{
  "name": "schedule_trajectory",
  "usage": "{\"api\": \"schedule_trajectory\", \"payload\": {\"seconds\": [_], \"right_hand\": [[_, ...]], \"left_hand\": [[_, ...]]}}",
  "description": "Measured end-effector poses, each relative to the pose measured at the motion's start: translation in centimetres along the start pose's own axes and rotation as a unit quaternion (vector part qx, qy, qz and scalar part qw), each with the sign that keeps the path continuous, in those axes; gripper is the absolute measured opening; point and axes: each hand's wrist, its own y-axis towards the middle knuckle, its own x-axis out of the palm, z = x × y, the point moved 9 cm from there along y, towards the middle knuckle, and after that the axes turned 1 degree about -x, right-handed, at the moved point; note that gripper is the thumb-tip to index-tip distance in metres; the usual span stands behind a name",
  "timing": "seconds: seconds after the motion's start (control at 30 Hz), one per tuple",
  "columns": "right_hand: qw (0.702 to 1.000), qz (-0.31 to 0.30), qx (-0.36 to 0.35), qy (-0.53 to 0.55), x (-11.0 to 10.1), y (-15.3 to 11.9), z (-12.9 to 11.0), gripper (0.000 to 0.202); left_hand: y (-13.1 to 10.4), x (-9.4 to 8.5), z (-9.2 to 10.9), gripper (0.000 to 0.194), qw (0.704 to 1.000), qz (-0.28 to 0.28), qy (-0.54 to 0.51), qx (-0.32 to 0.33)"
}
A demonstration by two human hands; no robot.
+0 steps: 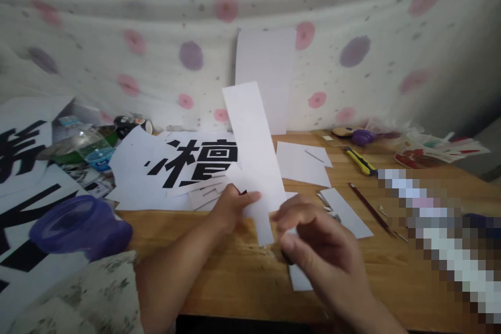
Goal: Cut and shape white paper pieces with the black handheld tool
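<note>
We find the left hand (235, 206) gripping a white card strip (256, 146) low on its left edge, the thumb laid across its face. The strip is tilted over the desk (219, 282), its upper end in front of the white sheet (266, 55) leaning on the floral curtain (156, 73). Whether its narrow lower end touches the desk, we cannot tell.

The right hand (329, 250) is curled just beside that end, thumb near the fingertips; we cannot tell whether it grips anything.

We note the following risks. The hold is low and on one side, so the long unsupported upper part could sway or crease in our judgement. The loose white cutouts (205, 194) beside the left hand, lying on the sheet with the black character (139, 182), could be swept aside by a careless wrist. The purple container (94, 235) is near the left sleeve (90, 297), where an elbow movement could knock it. The yellow utility knife (360, 160) lies uncovered beyond the right hand; if its blade is out, which we cannot confirm, a blind reach could cause a cut
</note>
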Motion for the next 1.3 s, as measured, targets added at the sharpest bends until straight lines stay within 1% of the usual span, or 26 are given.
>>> {"api": "schedule_trajectory", "payload": {"seconds": [0.03,0.07,0.1,0.13,0.17,0.2,0.23,0.3,0.37,0.4,0.53,0.67,0.9,1.0,1.1,1.2,1.3], "right_hand": [[0.997,0.048,-0.009,-0.053,-1.4,0.0,1.5,0.006],[0.992,0.092,-0.001,-0.086,-3.0,0.1,3.1,0.007],[0.986,0.138,0.028,-0.094,-4.6,0.1,4.8,0.010],[0.979,0.170,0.070,-0.085,-5.9,0.1,6.6,0.016],[0.975,0.181,0.108,-0.067,-6.6,0.2,8.1,0.026],[0.974,0.172,0.141,-0.039,-6.8,0.4,9.2,0.034],[0.974,0.152,0.170,-0.004,-6.5,0.5,10.1,0.039],[0.971,0.092,0.210,0.068,-5.0,0.6,11.1,0.039],[0.964,0.046,0.231,0.120,-3.4,0.3,11.4,0.034],[0.961,0.036,0.237,0.137,-2.9,0.1,11.5,0.031],[0.948,0.050,0.251,0.188,-2.3,-0.4,11.7,0.028],[0.931,0.063,0.269,0.239,-2.0,-0.4,11.6,0.028],[0.926,0.094,0.270,0.246,-2.0,-0.2,11.5,0.029],[0.927,0.116,0.275,0.228,-2.4,-0.5,12.0,0.025],[0.930,0.119,0.286,0.198,-2.8,-0.9,12.5,0.023],[0.933,0.122,0.288,0.179,-3.0,-1.0,12.7,0.026],[0.928,0.134,0.294,0.186,-3.0,-1.0,12.6,0.030]], "left_hand": [[0.1,0.2,-0.1,0.038,1.000,-0.009,-0.002,0.002],[0.2,0.4,-0.2,0.041,1.000,-0.019,-0.003,0.004],[0.3,0.6,-0.2,0.043,1.000,-0.029,-0.005,0.006],[0.3,0.8,-0.2,0.045,0.999,-0.041,-0.008,0.007],[0.2,1.1,-0.3,0.045,0.998,-0.055,-0.012,0.006],[0.1,1.3,-0.3,0.045,0.997,-0.069,-0.015,0.003],[0.0,1.5,-0.4,0.044,0.996,-0.082,-0.018,-0.001],[-0.3,1.8,-0.6,0.042,0.994,-0.102,-0.023,-0.011],[-0.6,2.1,-0.9,0.040,0.992,-0.120,-0.027,-0.025],[-0.6,2.2,-1.1,0.040,0.991,-0.127,-0.030,-0.031],[-0.7,2.7,-1.7,0.040,0.987,-0.145,-0.046,-0.049],[-0.9,3.0,-1.8,0.039,0.985,-0.151,-0.059,-0.055],[-1.0,3.1,-1.9,0.042,0.984,-0.158,-0.059,-0.061],[-1.1,3.1,-2.2,0.042,0.983,-0.159,-0.054,-0.068],[-1.1,3.1,-2.3,0.039,0.984,-0.158,-0.050,-0.070],[-1.0,3.1,-2.2,0.038,0.984,-0.161,-0.046,-0.067],[-1.0,3.2,-2.3,0.036,0.983,-0.164,-0.043,-0.067]]}}
